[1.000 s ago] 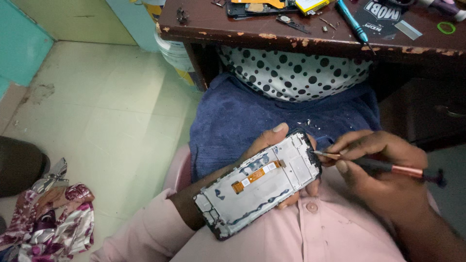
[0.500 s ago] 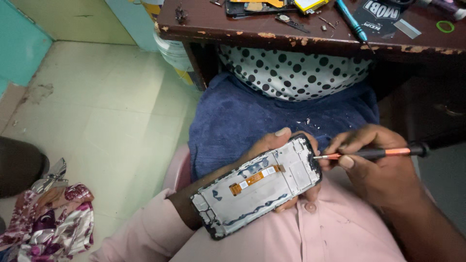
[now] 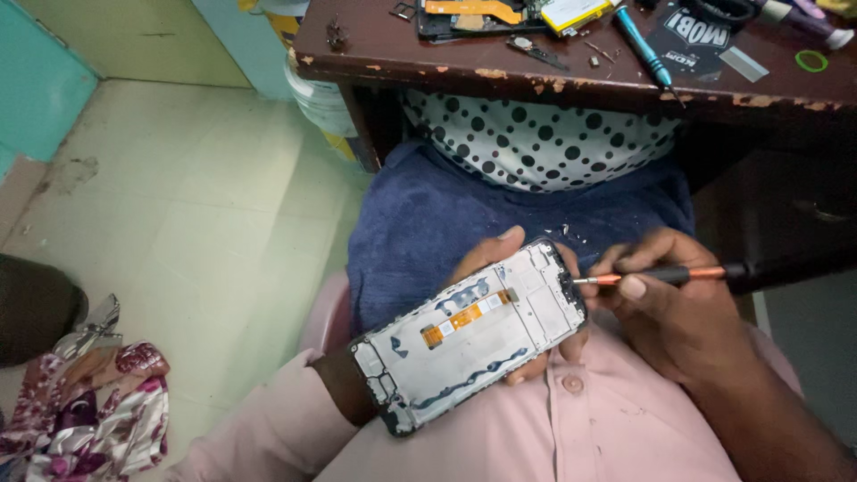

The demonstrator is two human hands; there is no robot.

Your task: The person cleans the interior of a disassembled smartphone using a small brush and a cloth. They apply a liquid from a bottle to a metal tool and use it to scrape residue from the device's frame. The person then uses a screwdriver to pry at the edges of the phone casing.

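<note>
An opened phone frame [image 3: 469, 335], white inside with an orange flex strip, lies tilted over my lap. My left hand [image 3: 486, 259] grips it from beneath, thumb on its upper edge and fingertips showing under its lower edge. My right hand [image 3: 665, 308] holds a thin black and orange screwdriver [image 3: 665, 274] almost level, its metal tip touching the frame's top right corner. A dark blue towel [image 3: 428, 223] covers my lap under the phone, with a few small specks near the corner.
A worn brown table [image 3: 571, 76] ahead carries phone parts, a blue-handled tool [image 3: 644, 45], a green ring [image 3: 811, 61] and small screws. Polka-dot cloth [image 3: 544, 147] hangs below its edge. Patterned fabric [image 3: 98, 419] lies on the tiled floor at left, beside a dark object.
The screwdriver has swung from pointing down-right to nearly level, its tip staying at the frame's top corner. The phone frame and left hand have hardly moved.
</note>
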